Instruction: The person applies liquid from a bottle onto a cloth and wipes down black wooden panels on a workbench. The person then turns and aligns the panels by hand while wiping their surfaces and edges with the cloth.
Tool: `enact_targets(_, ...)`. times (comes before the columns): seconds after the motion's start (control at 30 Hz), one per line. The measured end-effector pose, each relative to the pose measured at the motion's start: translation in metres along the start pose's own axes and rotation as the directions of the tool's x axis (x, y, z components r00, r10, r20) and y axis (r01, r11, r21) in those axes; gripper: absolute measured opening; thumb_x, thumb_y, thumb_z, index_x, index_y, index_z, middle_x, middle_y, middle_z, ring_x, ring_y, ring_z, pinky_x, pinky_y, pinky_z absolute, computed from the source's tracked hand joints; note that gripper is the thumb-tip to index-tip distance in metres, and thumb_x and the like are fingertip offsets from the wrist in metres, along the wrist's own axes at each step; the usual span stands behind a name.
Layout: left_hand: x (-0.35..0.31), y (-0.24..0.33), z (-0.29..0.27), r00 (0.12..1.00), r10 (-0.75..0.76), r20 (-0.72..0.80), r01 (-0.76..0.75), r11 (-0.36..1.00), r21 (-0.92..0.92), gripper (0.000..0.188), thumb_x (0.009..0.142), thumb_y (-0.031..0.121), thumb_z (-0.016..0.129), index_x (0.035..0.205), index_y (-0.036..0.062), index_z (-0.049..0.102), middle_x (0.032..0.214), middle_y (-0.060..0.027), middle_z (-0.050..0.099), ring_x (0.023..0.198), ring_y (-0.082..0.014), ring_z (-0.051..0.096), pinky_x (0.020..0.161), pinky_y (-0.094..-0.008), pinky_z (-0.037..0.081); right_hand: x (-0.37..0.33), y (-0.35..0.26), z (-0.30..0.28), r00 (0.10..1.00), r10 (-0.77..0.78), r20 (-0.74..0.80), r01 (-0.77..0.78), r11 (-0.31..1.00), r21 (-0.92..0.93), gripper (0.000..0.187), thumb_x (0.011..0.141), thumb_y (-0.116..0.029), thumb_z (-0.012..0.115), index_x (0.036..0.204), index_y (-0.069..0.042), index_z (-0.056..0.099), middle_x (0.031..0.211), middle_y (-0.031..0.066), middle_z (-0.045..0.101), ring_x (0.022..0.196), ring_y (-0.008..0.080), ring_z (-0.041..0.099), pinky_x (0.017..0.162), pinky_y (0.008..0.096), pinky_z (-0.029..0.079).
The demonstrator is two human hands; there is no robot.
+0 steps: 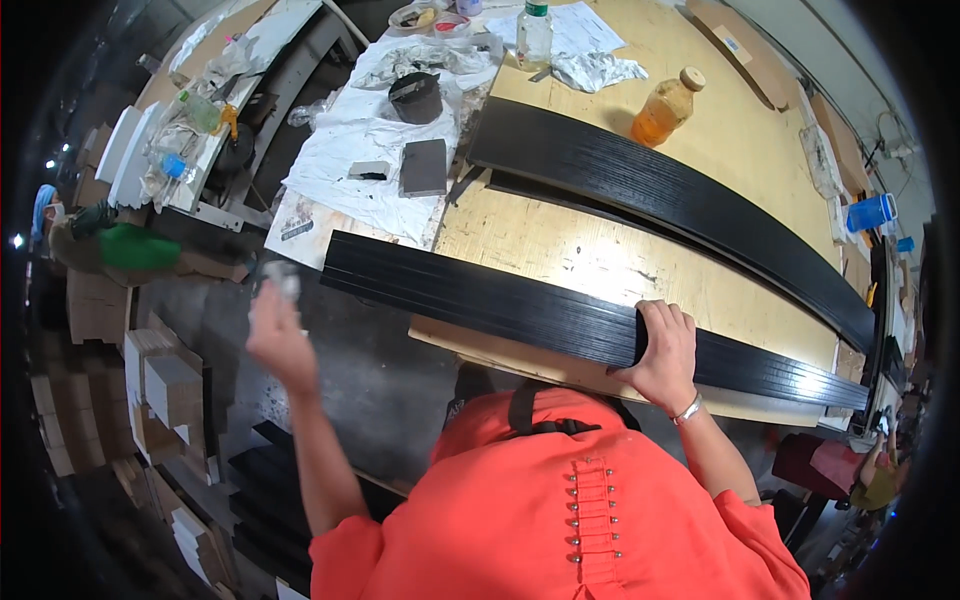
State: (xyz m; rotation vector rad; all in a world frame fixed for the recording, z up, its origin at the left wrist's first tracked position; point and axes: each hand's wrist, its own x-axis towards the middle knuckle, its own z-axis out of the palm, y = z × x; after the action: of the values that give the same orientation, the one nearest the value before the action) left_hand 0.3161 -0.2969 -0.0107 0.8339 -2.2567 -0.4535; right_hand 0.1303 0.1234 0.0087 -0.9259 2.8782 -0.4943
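A long black board [480,295] with lengthwise grooves lies along the near edge of the wooden table [560,240]. Over its middle my right hand [660,350] is closed, fingers across the top and thumb at the near edge. My left hand [280,335] is raised off the table beyond the board's left end, smeared by motion. Its fingers hold a small whitish wad [282,280], which looks like a cloth. Farther back lies a second black grooved board [640,185], with a dark strip partly hidden beneath it.
Beyond the boards stand a bottle of orange liquid [665,108] and a clear bottle with a green cap [534,38]. A black cup [415,98] and a dark grey block [423,167] rest on white sheeting [320,180]. Another person [120,245] is at the far left.
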Motion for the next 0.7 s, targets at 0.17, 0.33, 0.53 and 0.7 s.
enact_targets(0.17,-0.022,0.072,0.029,0.901,0.352,0.253,-0.322,0.934,-0.153,0.029,0.091,0.001,0.061,0.118,-0.0051,0.069,0.120,-0.0204,0.070,0.113,-0.0374,0.067,0.105,-0.0477,0.047,-0.001,0.007,0.001,1.000,-0.006,-0.028,0.006,1.000,0.006,0.078,0.044,-0.026,0.093,0.112,-0.005,0.061,0.102,0.0089,0.060,0.098,0.0307,0.057,0.090,0.0413,0.042)
enact_targets(0.33,-0.014,0.072,0.060,0.877,0.382,0.290,-0.381,0.922,-0.064,0.034,0.093,0.008,0.058,0.125,-0.0037,0.065,0.119,-0.0208,0.068,0.116,-0.0399,0.062,0.100,-0.0497,0.049,-0.001,0.002,-0.002,0.999,0.046,0.013,-0.046,0.999,0.015,0.085,0.040,-0.024,0.095,0.115,-0.005,0.061,0.108,0.0089,0.062,0.102,0.0308,0.058,0.093,0.0415,0.042)
enact_targets(0.53,-0.113,0.230,0.108,0.461,0.841,0.284,-0.543,0.520,-0.659,0.040,0.084,0.009,0.063,0.123,0.0016,0.068,0.130,-0.0161,0.067,0.124,-0.0304,0.063,0.109,-0.0472,0.046,-0.003,0.019,0.018,0.994,-0.062,-0.086,0.059,0.998,-0.035,0.072,0.049,-0.028,0.090,0.112,-0.004,0.063,0.104,0.0093,0.063,0.097,0.0307,0.058,0.091,0.0404,0.042)
enact_targets(0.7,-0.022,0.103,0.075,0.635,0.701,0.325,-0.692,0.703,-0.164,0.041,0.088,0.003,0.062,0.129,0.0015,0.064,0.124,-0.0162,0.068,0.111,-0.0337,0.065,0.099,-0.0449,0.051,-0.006,0.010,0.000,0.997,0.018,-0.074,-0.014,0.999,0.047,0.071,0.050,-0.028,0.089,0.111,-0.006,0.062,0.102,0.0085,0.062,0.096,0.0302,0.057,0.090,0.0400,0.042)
